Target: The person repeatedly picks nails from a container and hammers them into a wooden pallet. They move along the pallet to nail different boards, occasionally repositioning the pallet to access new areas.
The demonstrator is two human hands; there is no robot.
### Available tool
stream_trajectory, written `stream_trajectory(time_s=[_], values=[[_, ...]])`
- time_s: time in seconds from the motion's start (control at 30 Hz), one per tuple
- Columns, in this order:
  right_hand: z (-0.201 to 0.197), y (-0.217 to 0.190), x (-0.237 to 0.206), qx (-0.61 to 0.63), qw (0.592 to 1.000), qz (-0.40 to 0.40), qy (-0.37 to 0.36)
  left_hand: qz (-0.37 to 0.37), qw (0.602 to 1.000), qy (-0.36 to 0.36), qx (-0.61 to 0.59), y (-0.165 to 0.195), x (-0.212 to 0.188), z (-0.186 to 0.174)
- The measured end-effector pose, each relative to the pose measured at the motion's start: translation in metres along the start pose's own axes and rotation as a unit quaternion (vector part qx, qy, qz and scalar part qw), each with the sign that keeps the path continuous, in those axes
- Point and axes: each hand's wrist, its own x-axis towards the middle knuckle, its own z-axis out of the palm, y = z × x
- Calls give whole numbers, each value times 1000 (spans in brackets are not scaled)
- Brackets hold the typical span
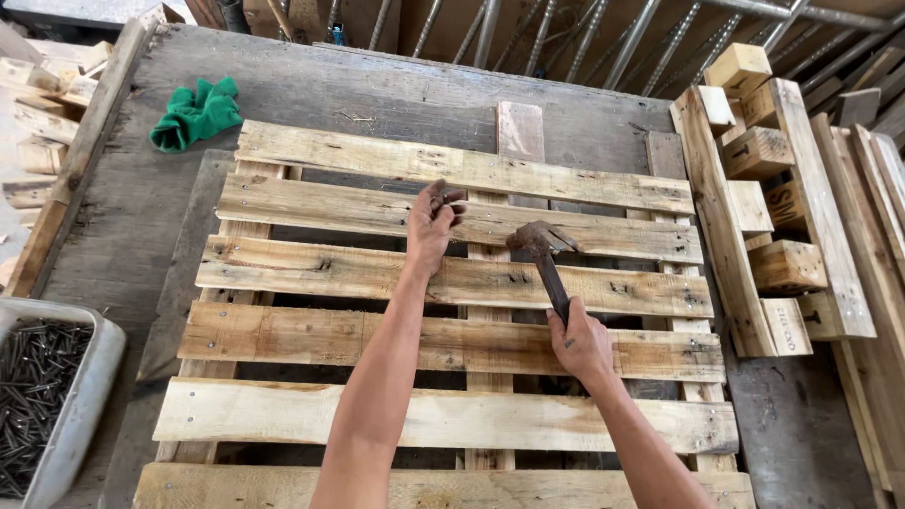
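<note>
Right hand (583, 344) closing around the low end of a hammer (542, 253) handle, rusty head hovering over the wooden pallet (452, 283): likely head-heavy, rigid, best gripped low. Left hand (432, 226) pinching together on what look like small dark nails (443, 200), stiff, easily dropped, above the second slat.

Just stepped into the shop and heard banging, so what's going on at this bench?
A person is working on a wooden pallet lying on a worktable. The right hand grips a hammer, its head over the third slat. The left hand pinches what look like nails above the second slat. A tray of nails sits at the left, a green cloth farther back.
</note>
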Motion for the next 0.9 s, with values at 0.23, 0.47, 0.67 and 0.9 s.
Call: stream_trajectory(time_s=[0.23, 0.47, 0.67, 0.9], values=[[-4, -4, -2, -2, 1000, 15, -13, -154, 955, -35, 251, 32, -49, 2], [-4, -7, -3, 7, 1000, 8, -6, -193, 979, -49, 46, 37, -72, -5], [1, -1, -6, 10, 1000, 2, 15, -188, 979, -65, 42, 44, -78, -8], [4, -1, -8, 6, 999, -27, 37, -50, 961, -41, 269, -1, -64, -2]])
